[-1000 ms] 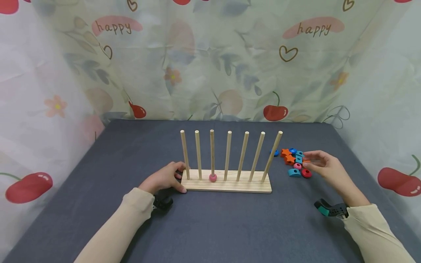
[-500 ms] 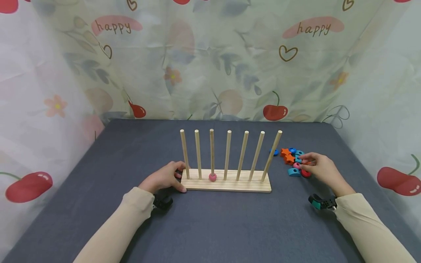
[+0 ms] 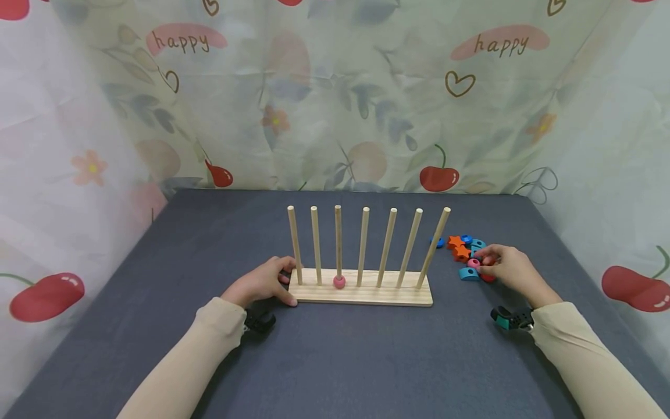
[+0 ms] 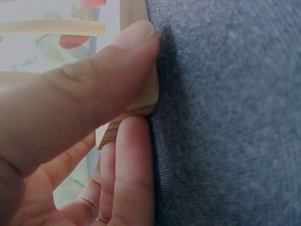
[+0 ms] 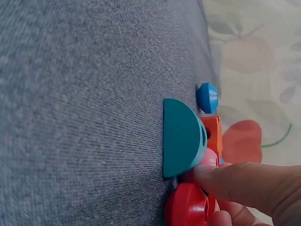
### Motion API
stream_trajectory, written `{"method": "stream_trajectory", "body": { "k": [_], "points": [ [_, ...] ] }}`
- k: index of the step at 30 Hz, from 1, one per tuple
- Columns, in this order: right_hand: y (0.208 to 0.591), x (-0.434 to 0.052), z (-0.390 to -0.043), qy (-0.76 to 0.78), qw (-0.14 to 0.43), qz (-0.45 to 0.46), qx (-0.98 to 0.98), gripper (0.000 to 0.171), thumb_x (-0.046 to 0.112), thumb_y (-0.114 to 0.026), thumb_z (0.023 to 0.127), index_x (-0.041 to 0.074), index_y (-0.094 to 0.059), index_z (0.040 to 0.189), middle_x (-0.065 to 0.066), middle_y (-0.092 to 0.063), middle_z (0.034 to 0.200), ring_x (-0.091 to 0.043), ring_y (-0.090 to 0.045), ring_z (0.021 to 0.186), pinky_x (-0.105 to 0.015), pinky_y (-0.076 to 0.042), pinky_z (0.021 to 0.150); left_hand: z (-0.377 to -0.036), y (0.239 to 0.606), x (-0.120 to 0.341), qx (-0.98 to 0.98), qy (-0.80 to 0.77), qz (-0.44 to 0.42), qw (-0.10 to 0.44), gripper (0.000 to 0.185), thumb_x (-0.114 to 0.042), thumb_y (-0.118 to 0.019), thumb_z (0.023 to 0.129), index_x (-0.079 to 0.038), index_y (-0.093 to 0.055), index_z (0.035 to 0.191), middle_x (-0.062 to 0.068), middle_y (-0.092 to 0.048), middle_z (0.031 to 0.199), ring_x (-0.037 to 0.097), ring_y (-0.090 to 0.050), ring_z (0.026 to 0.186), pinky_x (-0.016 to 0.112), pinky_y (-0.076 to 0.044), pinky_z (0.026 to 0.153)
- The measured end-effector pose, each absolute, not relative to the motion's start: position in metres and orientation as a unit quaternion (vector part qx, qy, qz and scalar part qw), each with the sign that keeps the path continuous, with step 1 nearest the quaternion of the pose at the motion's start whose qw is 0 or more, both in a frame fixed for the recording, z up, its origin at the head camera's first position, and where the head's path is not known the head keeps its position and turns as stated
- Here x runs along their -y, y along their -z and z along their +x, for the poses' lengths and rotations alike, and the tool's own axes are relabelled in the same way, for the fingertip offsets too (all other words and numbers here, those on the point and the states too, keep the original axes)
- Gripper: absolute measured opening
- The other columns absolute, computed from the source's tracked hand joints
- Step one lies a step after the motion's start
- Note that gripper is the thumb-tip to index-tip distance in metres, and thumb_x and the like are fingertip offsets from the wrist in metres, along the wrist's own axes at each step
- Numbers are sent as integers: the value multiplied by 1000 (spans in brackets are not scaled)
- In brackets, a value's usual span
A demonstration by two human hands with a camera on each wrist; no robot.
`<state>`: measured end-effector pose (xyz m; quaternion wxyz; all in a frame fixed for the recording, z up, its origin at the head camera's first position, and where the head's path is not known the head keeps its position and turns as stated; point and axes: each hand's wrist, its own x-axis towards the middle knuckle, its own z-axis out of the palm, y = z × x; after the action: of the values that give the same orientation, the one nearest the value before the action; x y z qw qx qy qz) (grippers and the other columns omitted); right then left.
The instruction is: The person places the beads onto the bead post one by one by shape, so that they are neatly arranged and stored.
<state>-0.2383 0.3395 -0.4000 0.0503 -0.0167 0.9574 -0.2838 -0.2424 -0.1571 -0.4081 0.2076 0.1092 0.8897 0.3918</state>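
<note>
With my left hand (image 3: 264, 283) I gripped the left end of the wooden rack (image 3: 387, 295), mid-frame on the desk (image 3: 335, 366). A pink ball (image 3: 339, 282) sat at the foot of peg 3 of its 7 pegs (image 3: 363, 247), counting from frame left. Right of centre, my right hand (image 3: 510, 270) had its thumb against a loose pink bead (image 3: 473, 263), beside a blue half-round block (image 3: 469, 274); I couldn't tell whether I pinched it. 2 orange stars (image 3: 462, 254) lay near.

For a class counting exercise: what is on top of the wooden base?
Seven pegs stand on the wooden base, a pink bead at the foot of the third from the left. The left hand covers a bit of its left end.
</note>
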Motion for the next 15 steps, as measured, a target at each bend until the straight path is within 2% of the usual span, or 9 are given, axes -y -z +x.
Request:
{"method": "stream_trajectory", "body": {
  "k": [15],
  "points": [
    [400, -337, -243, 258, 59, -43, -963, 27, 15, -71, 85, 1, -65, 108, -2, -54, 81, -18, -45, 70, -29, -35, 58, -242, 410, 156, -890, -395, 95, 206, 69, 1, -88, 63, -6, -55, 124, 18, -43, 122, 30, -55, 109, 37, -50, 85]
  ]
}}
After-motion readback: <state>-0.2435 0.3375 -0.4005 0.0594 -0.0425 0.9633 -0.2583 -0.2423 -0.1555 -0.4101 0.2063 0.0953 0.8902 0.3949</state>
